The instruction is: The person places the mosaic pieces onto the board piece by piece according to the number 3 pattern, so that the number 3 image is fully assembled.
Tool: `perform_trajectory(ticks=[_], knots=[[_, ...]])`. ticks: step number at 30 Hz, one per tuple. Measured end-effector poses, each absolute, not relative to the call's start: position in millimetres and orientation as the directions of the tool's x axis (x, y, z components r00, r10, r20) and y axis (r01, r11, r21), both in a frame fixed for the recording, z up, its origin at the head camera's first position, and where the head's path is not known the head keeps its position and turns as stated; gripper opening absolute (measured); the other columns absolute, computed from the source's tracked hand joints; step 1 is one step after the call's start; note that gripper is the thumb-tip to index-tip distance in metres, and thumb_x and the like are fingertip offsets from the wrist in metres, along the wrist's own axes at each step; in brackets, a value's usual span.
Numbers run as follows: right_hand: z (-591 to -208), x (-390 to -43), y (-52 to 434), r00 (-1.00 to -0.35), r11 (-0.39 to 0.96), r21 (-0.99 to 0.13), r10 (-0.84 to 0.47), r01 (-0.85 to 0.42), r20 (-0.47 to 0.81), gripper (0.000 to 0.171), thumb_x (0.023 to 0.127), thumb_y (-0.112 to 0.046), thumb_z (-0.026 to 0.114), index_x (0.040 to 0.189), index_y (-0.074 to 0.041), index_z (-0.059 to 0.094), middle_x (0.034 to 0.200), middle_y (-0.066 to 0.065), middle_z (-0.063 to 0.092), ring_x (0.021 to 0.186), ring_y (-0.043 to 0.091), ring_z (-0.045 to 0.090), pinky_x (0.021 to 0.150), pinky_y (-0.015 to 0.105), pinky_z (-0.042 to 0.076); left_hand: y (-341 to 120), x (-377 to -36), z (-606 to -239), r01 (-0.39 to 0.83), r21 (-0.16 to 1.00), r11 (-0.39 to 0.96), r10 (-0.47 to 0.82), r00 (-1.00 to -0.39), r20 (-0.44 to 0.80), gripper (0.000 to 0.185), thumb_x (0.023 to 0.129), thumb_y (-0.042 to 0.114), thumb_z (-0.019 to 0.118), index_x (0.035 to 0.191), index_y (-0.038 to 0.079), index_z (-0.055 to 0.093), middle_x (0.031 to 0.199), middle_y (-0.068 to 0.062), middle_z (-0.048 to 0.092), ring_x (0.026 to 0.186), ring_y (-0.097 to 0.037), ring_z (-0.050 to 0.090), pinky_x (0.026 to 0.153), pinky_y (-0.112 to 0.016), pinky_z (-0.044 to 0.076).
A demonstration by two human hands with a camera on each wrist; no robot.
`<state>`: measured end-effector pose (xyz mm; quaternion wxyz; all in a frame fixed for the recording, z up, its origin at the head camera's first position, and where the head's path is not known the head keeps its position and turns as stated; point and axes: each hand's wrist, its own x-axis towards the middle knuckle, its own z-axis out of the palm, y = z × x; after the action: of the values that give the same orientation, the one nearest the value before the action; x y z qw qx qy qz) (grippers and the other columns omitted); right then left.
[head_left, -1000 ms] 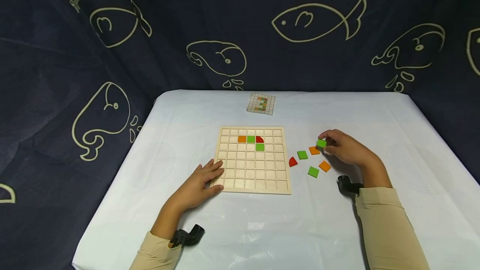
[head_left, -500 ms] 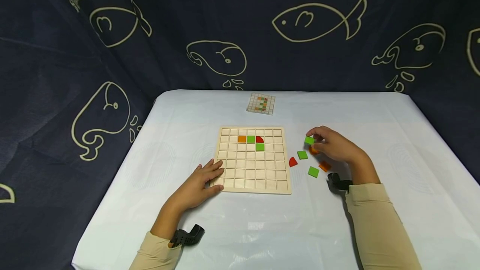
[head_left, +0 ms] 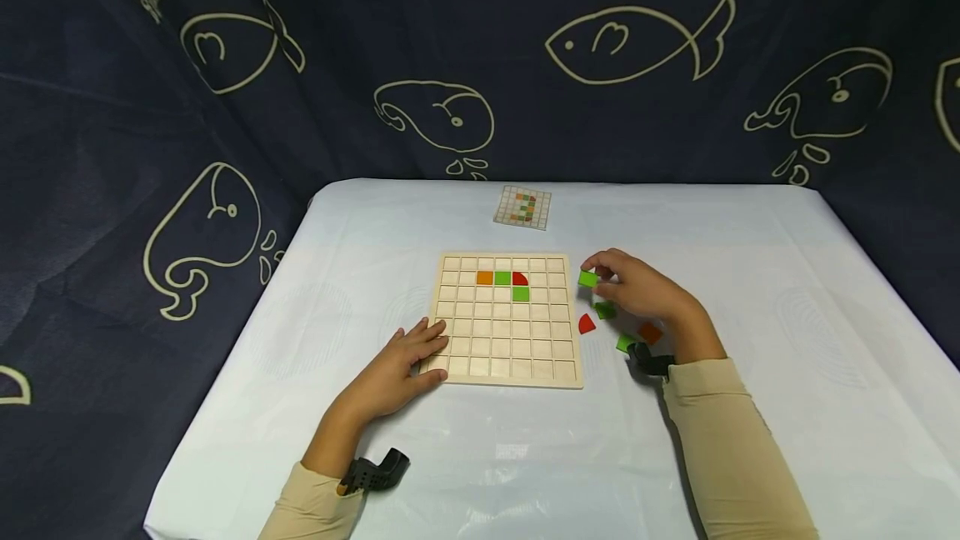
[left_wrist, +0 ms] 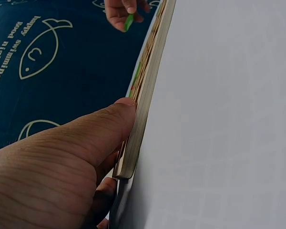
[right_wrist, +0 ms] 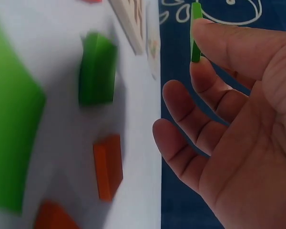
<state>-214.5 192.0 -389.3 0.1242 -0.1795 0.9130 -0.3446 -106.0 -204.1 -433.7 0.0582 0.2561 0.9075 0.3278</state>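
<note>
A wooden grid board point(head_left: 501, 383) lies on the table, with an orange square, a red quarter-circle piece point(head_left: 520, 279) and two green squares set in its upper cells. My left hand point(head_left: 397, 363) rests at the board's lower left corner, fingers spread over the edge. In the left wrist view, the left thumb point(left_wrist: 100, 133) presses along the board's rim. Just right of the board's upper right side, my right hand point(head_left: 637, 283) pinches a green square tile point(head_left: 588, 279) between thumb and index finger. The right wrist view shows that tile edge-on, the other fingers loosely bent.
Below the right hand lie loose pieces: a red quarter-circle point(head_left: 587, 323), green tiles point(head_left: 604, 310) and an orange tile point(head_left: 649, 333). Another orange tile point(right_wrist: 55, 217) shows in the right wrist view. A pattern card point(head_left: 522, 207) lies behind the board, before a dark printed curtain point(head_left: 480, 40).
My right hand has carried the green tile leftward from beyond the loose pieces to beside the board. The left hand and the pieces in the board have stayed put.
</note>
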Motion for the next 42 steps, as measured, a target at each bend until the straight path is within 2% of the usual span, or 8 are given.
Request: perform_trajectory(ticks=[12, 19, 26, 36, 38, 42], knots=[[-388.9, -217.3, 168.3, -0.862, 0.66, -0.664, -0.505, -0.351, -0.047, 0.03, 0.095, -0.002, 0.059, 0.125, -0.005, 0.06, 0.112, 0.011, 0.056, 0.103, 0.028, 0.05, 0.091, 0.044, 0.043, -204.8, -107.0, -434.4, 0.431, 0.629, 0.647, 0.507, -0.859, 0.067, 0.057, 0.095, 0.03, 0.069, 0.142, 0.002, 0.054, 0.156, -0.009, 0.037, 0.149, -0.031, 0.02, 0.117, -0.061, 0.008], [-390.1, -218.3, 155.7, -0.849, 0.629, -0.68, -0.528, -0.377, -0.018, 0.028, 0.094, -0.001, 0.061, 0.122, -0.006, 0.061, 0.106, 0.009, 0.055, 0.099, 0.026, 0.049, 0.086, 0.042, 0.043, -204.2, -107.5, -432.5, 0.425, 0.632, 0.649, 0.507, -0.86, 0.057, 0.057, 0.095, 0.03, 0.069, 0.142, 0.002, 0.053, 0.156, -0.01, 0.036, 0.149, -0.031, 0.02, 0.117, -0.061, 0.008], [-390.0, -218.5, 139.6, -0.846, 0.631, -0.689, -0.531, -0.358, -0.047, 0.029, 0.095, -0.003, 0.062, 0.124, -0.006, 0.061, 0.105, 0.008, 0.054, 0.097, 0.025, 0.049, 0.084, 0.041, 0.044, -204.3, -107.8, -432.4, 0.42, 0.638, 0.646, 0.502, -0.863, 0.06, 0.057, 0.095, 0.029, 0.069, 0.142, 0.002, 0.053, 0.156, -0.009, 0.036, 0.149, -0.03, 0.02, 0.117, -0.061, 0.008], [-393.6, -218.6, 121.1, -0.783, 0.574, -0.687, -0.622, -0.445, -0.013, 0.029, 0.096, -0.003, 0.061, 0.125, -0.003, 0.059, 0.097, 0.007, 0.047, 0.089, 0.023, 0.044, 0.077, 0.041, 0.038, -204.5, -107.0, -434.0, 0.426, 0.631, 0.648, 0.503, -0.862, 0.065, 0.057, 0.095, 0.03, 0.069, 0.143, 0.002, 0.053, 0.157, -0.009, 0.036, 0.149, -0.03, 0.02, 0.117, -0.061, 0.009], [-394.2, -217.6, 117.3, -0.776, 0.568, -0.693, -0.63, -0.444, -0.019, 0.03, 0.097, -0.003, 0.061, 0.126, -0.003, 0.059, 0.1, 0.006, 0.049, 0.091, 0.023, 0.045, 0.078, 0.041, 0.039, -204.6, -106.9, -433.7, 0.426, 0.632, 0.647, 0.504, -0.861, 0.064, 0.057, 0.095, 0.03, 0.069, 0.142, 0.002, 0.053, 0.156, -0.009, 0.036, 0.149, -0.031, 0.02, 0.117, -0.061, 0.009], [-394.8, -215.0, 108.4, -0.773, 0.571, -0.703, -0.633, -0.424, -0.048, 0.033, 0.098, -0.005, 0.06, 0.13, -0.004, 0.058, 0.115, 0.007, 0.055, 0.101, 0.023, 0.051, 0.089, 0.041, 0.044, -204.6, -106.8, -433.3, 0.427, 0.629, 0.65, 0.506, -0.86, 0.06, 0.057, 0.095, 0.03, 0.069, 0.142, 0.002, 0.053, 0.156, -0.009, 0.036, 0.149, -0.031, 0.02, 0.117, -0.061, 0.009]])
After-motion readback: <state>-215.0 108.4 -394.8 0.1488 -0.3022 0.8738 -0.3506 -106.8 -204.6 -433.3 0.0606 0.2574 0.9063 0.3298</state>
